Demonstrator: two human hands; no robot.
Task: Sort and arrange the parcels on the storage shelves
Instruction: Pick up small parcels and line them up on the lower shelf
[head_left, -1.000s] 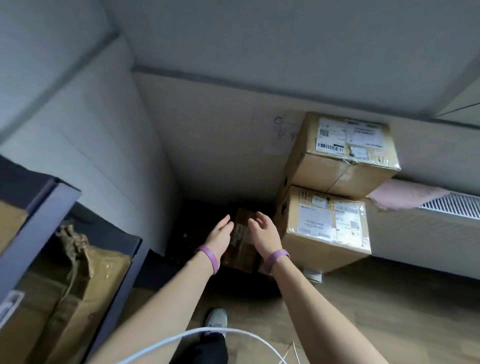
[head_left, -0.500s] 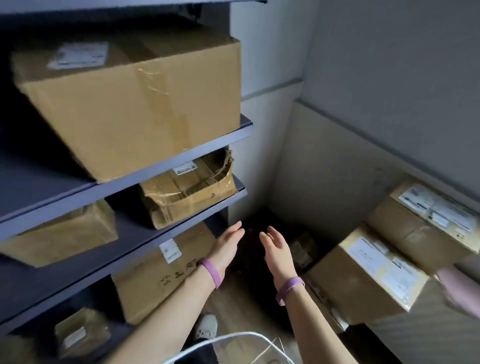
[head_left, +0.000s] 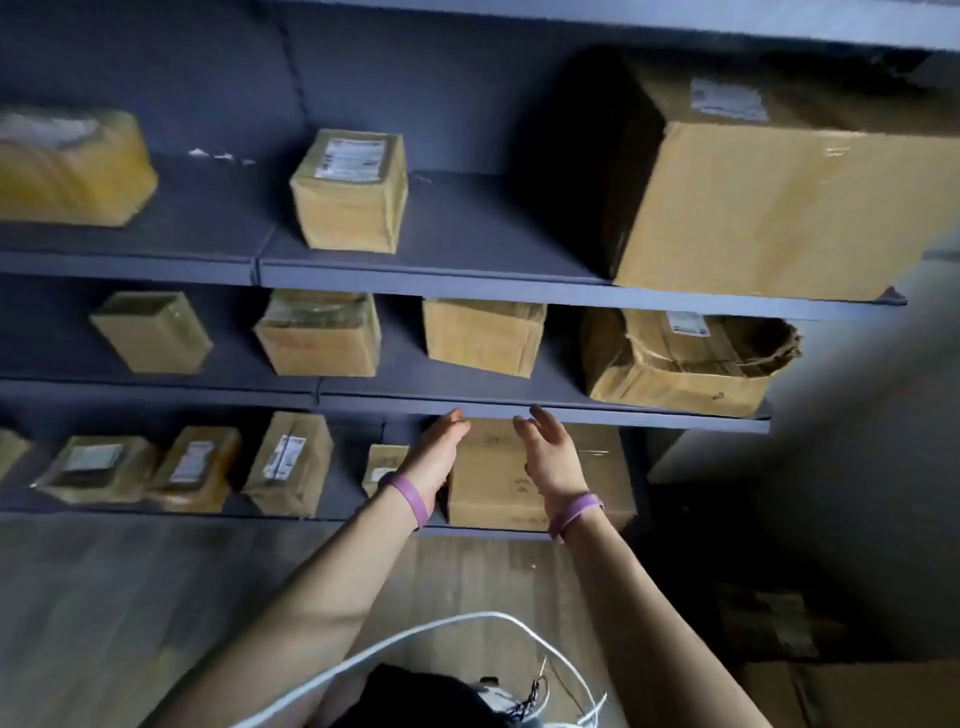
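While both hands are raised toward the rack, neither holds anything: left hand (head_left: 439, 452) has straight fingers held close together, and right hand (head_left: 550, 460) is open with its fingers loosely spread, the palms turned toward each other. A purple band (head_left: 410, 499) sits on each wrist. Directly beyond the gap between the palms is a box (head_left: 491, 467) on the lowest shelf, plain brown, its long axis running side to side along the shelf. The left hand overlaps the box's left edge. The right hand is in front of its middle, with the far edge well off to that hand's right. Contact cannot be told. Judgement: the left hand is nearer a grip, and the right would need to move outward to span the box. Fingertips reach the height of the shelf lip (head_left: 649, 415) above. Just left of the left hand is a small box (head_left: 382, 460), then a tall parcel (head_left: 288, 462) with a white label. Above the right hand, one shelf up, lies a crushed carton (head_left: 680, 358); higher still is a big carton (head_left: 779, 208). Up and left of the left hand is a labelled cube (head_left: 350, 189). Every label is white with dark print, too blurred to read, and the faint marks on the box front are likewise illegible. No brand can be made out. A white cable (head_left: 415, 634) loops below the forearms.
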